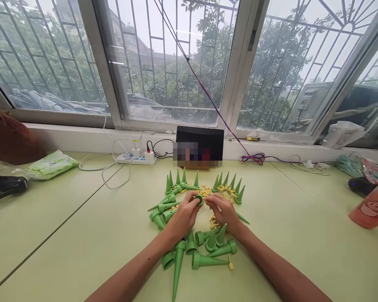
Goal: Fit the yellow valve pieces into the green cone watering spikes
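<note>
My left hand (185,213) is closed around a green plastic watering spike (199,199), its round open collar facing up toward me. Right beside that collar, the fingers of my right hand (222,209) are pinched together; whatever they hold is too small or hidden to make out. Loose green spikes (178,264) lie around and below my hands, some on their sides. Others stand point up in an arc (227,180) behind them. Small yellow valve pieces (228,191) are scattered among the spikes. One yellow valve (230,263) touches the tip of a lying spike (204,261).
A dark tablet (200,144) stands against the sill behind the spikes. A power strip (137,157) with white cables is left of it. Bundled wires (253,158) lie to its right. A pink cup (370,207) stands far right, a green wipes pack (53,165) far left.
</note>
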A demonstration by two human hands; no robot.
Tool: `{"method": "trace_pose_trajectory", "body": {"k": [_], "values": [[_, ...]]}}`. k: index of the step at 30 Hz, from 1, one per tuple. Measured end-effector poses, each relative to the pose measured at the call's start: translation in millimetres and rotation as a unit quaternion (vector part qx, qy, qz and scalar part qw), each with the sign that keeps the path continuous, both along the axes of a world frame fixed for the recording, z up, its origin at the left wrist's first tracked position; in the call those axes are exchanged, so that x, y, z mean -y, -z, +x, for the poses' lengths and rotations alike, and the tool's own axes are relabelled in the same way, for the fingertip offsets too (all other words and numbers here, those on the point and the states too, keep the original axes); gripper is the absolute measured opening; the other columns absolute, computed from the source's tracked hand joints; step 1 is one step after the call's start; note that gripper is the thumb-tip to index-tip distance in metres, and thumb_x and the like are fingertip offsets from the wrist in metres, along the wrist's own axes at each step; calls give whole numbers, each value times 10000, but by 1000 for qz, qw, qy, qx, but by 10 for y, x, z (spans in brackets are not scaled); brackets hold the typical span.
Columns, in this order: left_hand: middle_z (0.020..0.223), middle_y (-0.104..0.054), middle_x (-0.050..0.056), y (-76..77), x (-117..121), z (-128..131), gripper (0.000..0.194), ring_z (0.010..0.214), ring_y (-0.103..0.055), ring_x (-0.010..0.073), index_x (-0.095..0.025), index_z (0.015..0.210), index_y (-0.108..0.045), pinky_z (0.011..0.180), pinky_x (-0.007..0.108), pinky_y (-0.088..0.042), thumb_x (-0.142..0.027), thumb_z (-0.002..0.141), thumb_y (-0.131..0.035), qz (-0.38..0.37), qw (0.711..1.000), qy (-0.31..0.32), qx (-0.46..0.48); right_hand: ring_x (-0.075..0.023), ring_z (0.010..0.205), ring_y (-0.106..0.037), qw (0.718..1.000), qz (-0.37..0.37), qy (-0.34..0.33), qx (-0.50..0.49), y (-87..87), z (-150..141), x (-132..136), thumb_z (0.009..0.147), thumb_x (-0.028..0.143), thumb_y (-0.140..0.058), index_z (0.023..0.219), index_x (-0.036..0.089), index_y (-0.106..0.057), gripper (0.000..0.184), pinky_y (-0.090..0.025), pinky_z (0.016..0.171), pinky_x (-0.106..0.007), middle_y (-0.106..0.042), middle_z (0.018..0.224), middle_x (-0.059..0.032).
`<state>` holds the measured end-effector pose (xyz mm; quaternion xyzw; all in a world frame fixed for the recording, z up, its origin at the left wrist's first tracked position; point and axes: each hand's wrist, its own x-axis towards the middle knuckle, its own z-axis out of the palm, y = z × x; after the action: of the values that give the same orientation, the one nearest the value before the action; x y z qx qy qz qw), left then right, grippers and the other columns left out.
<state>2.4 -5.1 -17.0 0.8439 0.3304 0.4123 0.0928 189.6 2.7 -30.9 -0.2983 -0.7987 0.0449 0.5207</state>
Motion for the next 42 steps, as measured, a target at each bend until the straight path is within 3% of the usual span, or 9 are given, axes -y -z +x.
{"method": "trace_pose_trajectory", "body": {"k": [12, 26, 37, 42], "values": [[1190, -527, 118, -5, 27, 8, 141, 975, -620, 208, -185, 936, -540, 813, 356, -549, -122, 973, -419, 26, 999, -19, -22, -173, 695, -623, 999, -39, 9, -1, -2, -22, 46, 974, 168, -475, 998, 193, -656, 184, -507, 638, -279, -662, 792, -53], [1175, -538, 111, -59, 60, 22, 262, 1035, -616, 214, -176, 840, -538, 869, 359, -515, -206, 1022, -353, -25, 1000, -16, -4, -175, 706, -607, 1000, -24, 4, 0, 20, -17, 24, 990, 197, -470, 1017, 195, -640, 172, -498, 632, -276, -655, 810, -58], [1170, -537, 102, -40, 38, 18, 228, 907, -630, 184, -184, 840, -533, 828, 358, -525, -209, 1013, -387, -25, 1000, 0, -10, -171, 694, -618, 999, -32, 10, -5, 26, -16, 24, 986, 205, -481, 1009, 190, -652, 172, -507, 639, -279, -659, 799, -53], [1201, -568, 98, -37, 35, 14, 197, 1054, -624, 216, -187, 864, -566, 905, 374, -534, -176, 994, -419, -7, 1000, 7, -7, -158, 632, -614, 998, -56, 18, -15, 19, -20, 41, 989, 229, -477, 1010, 189, -647, 176, -504, 613, -277, -661, 769, -38]]}}
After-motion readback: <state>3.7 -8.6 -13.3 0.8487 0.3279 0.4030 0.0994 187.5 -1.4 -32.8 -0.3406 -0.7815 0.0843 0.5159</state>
